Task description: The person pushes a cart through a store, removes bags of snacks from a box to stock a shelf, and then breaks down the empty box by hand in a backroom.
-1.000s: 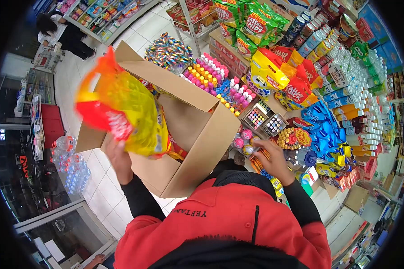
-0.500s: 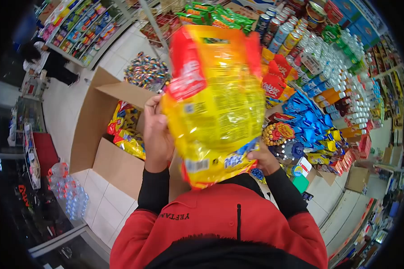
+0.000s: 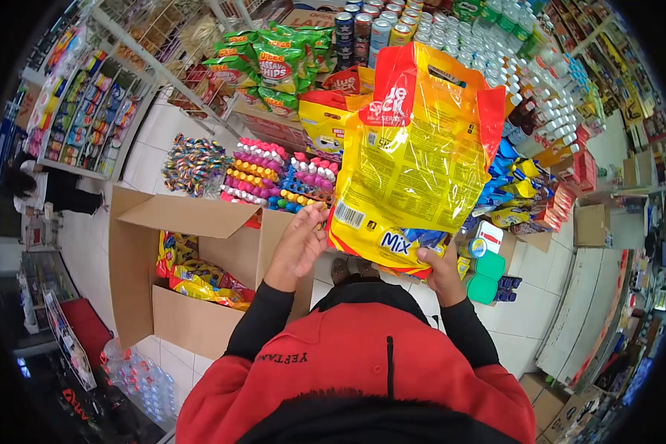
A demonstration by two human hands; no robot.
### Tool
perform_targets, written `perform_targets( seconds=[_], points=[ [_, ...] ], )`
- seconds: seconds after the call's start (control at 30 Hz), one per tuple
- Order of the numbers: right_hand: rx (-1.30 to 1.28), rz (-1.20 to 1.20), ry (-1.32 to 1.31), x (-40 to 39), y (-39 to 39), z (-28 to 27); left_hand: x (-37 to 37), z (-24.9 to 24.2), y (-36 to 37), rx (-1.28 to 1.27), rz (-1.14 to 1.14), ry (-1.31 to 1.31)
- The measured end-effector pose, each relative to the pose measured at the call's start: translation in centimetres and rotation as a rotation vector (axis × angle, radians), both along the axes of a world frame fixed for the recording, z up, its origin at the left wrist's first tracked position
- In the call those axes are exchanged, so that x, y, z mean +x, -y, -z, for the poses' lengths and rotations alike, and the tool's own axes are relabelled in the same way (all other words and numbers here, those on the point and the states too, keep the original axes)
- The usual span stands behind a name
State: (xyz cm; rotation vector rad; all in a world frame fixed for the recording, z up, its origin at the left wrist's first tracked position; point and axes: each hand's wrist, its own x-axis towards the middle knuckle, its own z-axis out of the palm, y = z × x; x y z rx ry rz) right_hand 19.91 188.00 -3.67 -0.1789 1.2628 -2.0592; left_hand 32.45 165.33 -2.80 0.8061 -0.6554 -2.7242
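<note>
A large yellow and red plastic value pack bag (image 3: pixel 414 163) with "Mix" printed near its lower edge is held up in front of me, its printed text panel facing me. My right hand (image 3: pixel 442 272) grips the bag's lower right edge, thumb on the front and the other fingers hidden behind. Beside the lower left edge is my left hand (image 3: pixel 300 248), fingers loosely curled and apart; whether the fingertips touch the bag is hard to tell. An open cardboard box (image 3: pixel 200 311) to the left contains several yellow and red packs (image 3: pixel 203 280).
Beyond the box are wrapped lollipops (image 3: pixel 194 164) and rows of colourful candy (image 3: pixel 255 174). Green cassava chip bags (image 3: pixel 281 59), drink cans (image 3: pixel 362 37) and bottles stand behind. Green lids (image 3: pixel 487 270) lie right; a person (image 3: pixel 52 194) is far left.
The bag has shifted right in view and tilted. My left hand has come away from its side. The view has turned, bringing the colourful candy rows and chip bags into fuller sight.
</note>
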Motion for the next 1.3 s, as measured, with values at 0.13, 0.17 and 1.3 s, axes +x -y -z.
perform_targets(
  seconds=[0.13, 0.17, 1.3],
  points=[
    [0.032, 0.048, 0.066, 0.0, -1.0, 0.7, -0.9, 0.0, 0.1, -0.184, 0.103, 0.056],
    [0.032, 0.053, 0.067, -0.1, -1.2, 0.6, -0.4, 0.6, 0.8, -0.257, 0.228, 0.108],
    [0.101, 0.695, -1.293, -7.4, 3.4, -3.3, -4.5, -7.8, -3.0, -0.181, 0.342, -0.263]
  ],
)
